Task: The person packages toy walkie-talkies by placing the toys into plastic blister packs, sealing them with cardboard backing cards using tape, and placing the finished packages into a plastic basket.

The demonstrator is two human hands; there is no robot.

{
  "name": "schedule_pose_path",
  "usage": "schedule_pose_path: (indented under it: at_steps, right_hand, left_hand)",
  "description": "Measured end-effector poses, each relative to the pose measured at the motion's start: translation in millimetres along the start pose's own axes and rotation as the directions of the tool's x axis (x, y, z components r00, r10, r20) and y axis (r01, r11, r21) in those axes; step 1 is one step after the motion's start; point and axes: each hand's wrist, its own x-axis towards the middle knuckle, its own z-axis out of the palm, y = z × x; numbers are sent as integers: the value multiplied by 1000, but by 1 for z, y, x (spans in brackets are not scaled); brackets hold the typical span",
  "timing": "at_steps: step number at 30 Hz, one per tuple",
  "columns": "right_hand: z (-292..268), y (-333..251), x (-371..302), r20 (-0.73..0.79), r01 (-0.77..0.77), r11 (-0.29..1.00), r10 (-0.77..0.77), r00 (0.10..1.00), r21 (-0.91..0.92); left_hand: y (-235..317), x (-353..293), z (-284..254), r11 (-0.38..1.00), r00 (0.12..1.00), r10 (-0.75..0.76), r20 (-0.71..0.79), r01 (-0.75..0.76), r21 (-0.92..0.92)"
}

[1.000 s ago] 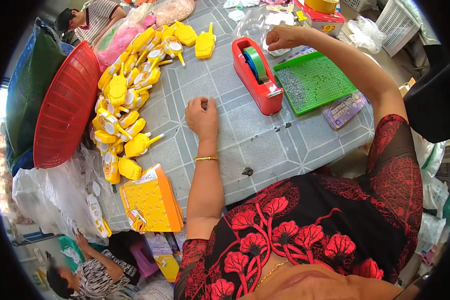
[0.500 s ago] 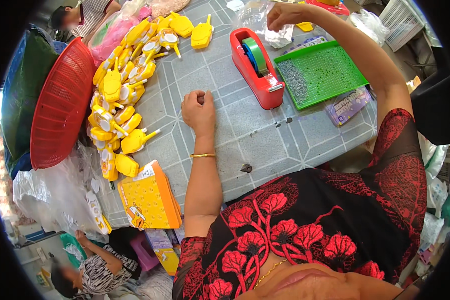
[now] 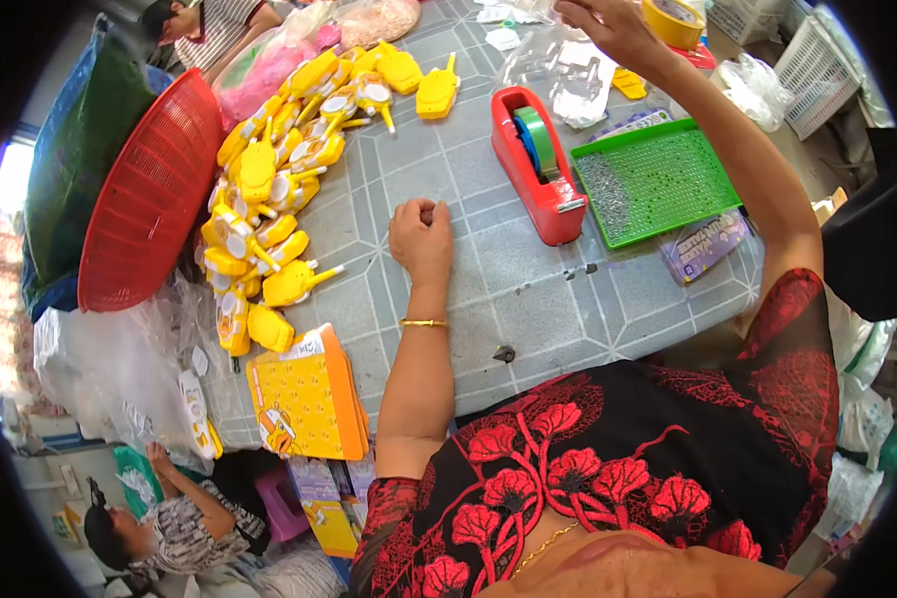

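My left hand rests on the grey patterned table as a loose fist, with nothing showing in it. At the far edge of the view, my right hand has its fingers bent in beside clear plastic packaging. The picture's edge cuts off part of that hand, so what its fingertips hold cannot be made out. Between my arms stands a red tape dispenser with a green roll of tape. Left of my left hand lies a heap of yellow-and-white plastic toys with thin stems.
Beside the dispenser, a green tray holds small metal parts, with a purple box by it. A yellow tape roll is beyond. Orange-yellow cards lie at the near left. A red basket leans at left. Two people are nearby.
The whole view has shifted, so the table's things sit lower and further right. My right hand has reached farther away, partly out of the picture. My left fist stays on the table.
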Motion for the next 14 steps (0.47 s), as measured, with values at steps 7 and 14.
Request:
schedule_pose_path:
  at_steps: [7, 14]
  right_hand:
    - [21, -159, -48, 171, 501, 863, -504, 846, 67]
    - [72, -211, -120, 464, 338, 794, -580, 670, 505]
  left_hand:
    - [-15, 28, -47, 291, 734, -440, 517, 661, -692]
    - [-19, -29, -114, 340, 616, -2, 788, 741, -579]
